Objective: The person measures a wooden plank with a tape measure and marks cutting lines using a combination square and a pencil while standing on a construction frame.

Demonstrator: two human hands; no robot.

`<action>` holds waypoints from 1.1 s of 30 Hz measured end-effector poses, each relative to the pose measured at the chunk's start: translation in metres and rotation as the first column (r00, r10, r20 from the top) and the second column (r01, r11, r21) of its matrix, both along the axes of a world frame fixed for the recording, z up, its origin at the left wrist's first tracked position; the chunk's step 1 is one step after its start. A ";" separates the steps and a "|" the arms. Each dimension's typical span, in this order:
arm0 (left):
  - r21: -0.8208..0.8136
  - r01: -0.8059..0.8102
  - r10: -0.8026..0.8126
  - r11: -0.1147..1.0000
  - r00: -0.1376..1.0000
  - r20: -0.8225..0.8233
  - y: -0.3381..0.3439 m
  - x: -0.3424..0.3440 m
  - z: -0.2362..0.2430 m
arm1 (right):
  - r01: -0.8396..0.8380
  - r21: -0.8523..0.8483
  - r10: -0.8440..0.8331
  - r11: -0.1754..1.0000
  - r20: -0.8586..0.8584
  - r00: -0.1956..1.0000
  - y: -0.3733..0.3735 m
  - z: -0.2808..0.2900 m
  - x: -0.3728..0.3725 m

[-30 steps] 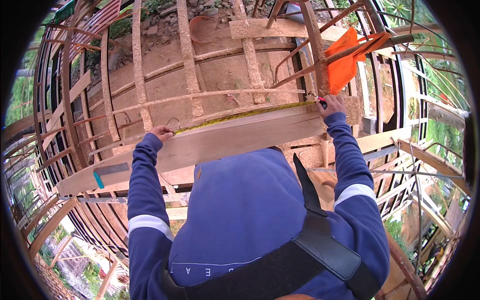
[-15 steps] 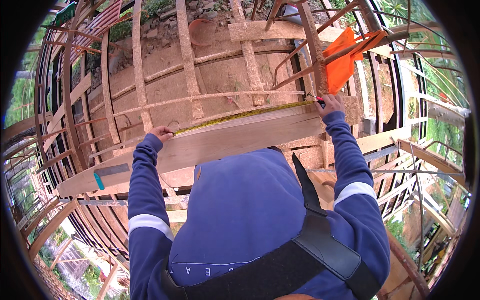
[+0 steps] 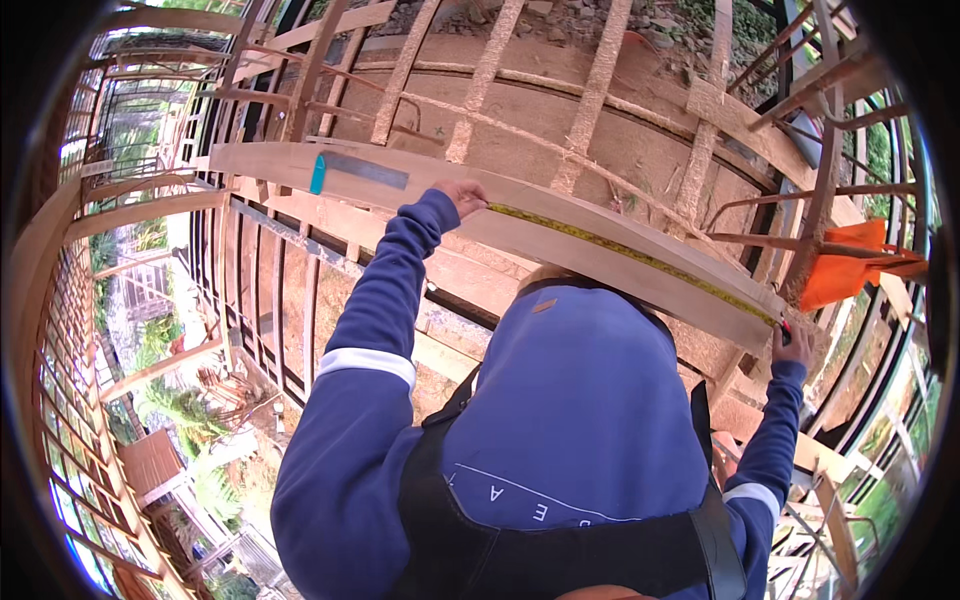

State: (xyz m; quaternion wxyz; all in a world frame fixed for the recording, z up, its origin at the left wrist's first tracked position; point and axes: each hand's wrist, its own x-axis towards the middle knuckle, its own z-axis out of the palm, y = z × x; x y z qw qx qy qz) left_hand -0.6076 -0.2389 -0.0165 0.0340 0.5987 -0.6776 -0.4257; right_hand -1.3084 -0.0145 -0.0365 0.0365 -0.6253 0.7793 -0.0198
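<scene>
A long pale wooden plank (image 3: pixel 590 285) lies across in front of me, slanting down to the right. Along its upper face runs the yellow blade of a tape measure (image 3: pixel 620 250). My left hand (image 3: pixel 462 196) pinches the blade's left end against the board. At the plank's right end, my right hand (image 3: pixel 792 346) is closed around the tape's case, which shows only as a bit of red and black. A try square with a teal handle (image 3: pixel 318 174) and a grey blade rests on the plank, left of my left hand.
Rough wooden joists (image 3: pixel 487 85) cross the bare ground beyond the plank. An orange cloth (image 3: pixel 838 268) hangs on rusty metal bars (image 3: pixel 822 190) near my right hand. Timber and metal framing rises on both sides. Rubble (image 3: pixel 660 35) lies at the far side.
My view has turned, so the plank now slants down to the right and sits higher at left. My right hand is now at the plank's end; both hands still stretch the tape.
</scene>
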 end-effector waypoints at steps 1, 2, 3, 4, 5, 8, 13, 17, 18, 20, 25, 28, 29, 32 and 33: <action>-0.009 0.042 -0.041 0.999 0.996 0.074 0.010 0.003 0.006 | -0.019 -0.009 0.019 1.000 -0.002 1.000 0.001 0.002 0.002; -0.005 0.092 -0.090 0.996 0.985 0.145 0.020 0.006 0.009 | -0.049 -0.034 0.046 0.998 -0.070 0.996 0.009 0.004 0.005; -0.073 0.116 -0.107 0.991 0.987 0.119 0.026 0.011 0.010 | -0.077 -0.059 0.069 0.995 -0.137 0.988 0.015 0.005 0.009; -0.073 0.110 -0.101 0.991 0.988 0.117 0.032 0.021 0.006 | -0.084 -0.059 0.075 0.995 -0.139 0.987 0.018 0.004 0.013; -0.113 0.122 -0.108 0.986 0.987 0.121 0.038 0.029 0.001 | -0.036 -0.018 0.033 0.999 -0.135 0.990 0.022 0.004 0.014; -0.201 0.185 -0.160 0.962 0.978 0.132 0.053 0.052 -0.008 | 0.031 0.036 -0.026 0.999 -0.140 0.990 0.034 0.002 0.024; -0.256 0.236 -0.210 0.937 0.970 0.123 0.056 0.062 -0.013 | 0.152 0.124 -0.122 0.981 -0.223 0.967 0.052 -0.012 0.034; -0.422 0.384 -0.337 0.821 0.923 0.186 0.049 0.055 -0.020 | 0.254 0.072 -0.227 0.965 -0.267 0.937 0.072 -0.017 0.037; -0.469 0.394 -0.345 0.791 0.919 0.189 0.050 0.054 -0.020 | 0.352 0.129 -0.321 0.927 -0.212 0.923 0.073 -0.016 0.040; -0.476 0.435 -0.393 0.765 0.900 0.190 0.055 0.064 -0.028 | 0.409 0.169 -0.370 0.897 -0.223 0.902 0.063 -0.005 0.054; -0.541 0.423 -0.385 0.727 0.903 0.189 0.071 0.062 -0.033 | 0.375 0.004 -0.365 0.927 -0.215 0.906 0.074 0.006 0.054; -0.539 0.458 -0.423 0.707 0.885 0.196 0.071 0.052 -0.023 | 0.470 0.087 -0.441 0.878 -0.232 0.867 0.080 0.023 0.058; -0.538 0.478 -0.430 0.694 0.875 0.223 0.070 0.049 -0.021 | 0.513 0.167 -0.470 0.842 -0.241 0.849 0.082 0.030 0.057; -0.526 0.494 -0.445 0.692 0.866 0.227 0.068 0.053 -0.021 | 0.507 0.170 -0.466 0.845 -0.230 0.854 0.085 0.031 0.052; -0.513 0.497 -0.437 0.700 0.866 0.244 0.068 0.054 -0.021 | 0.530 0.201 -0.489 0.824 -0.222 0.844 0.083 0.034 0.051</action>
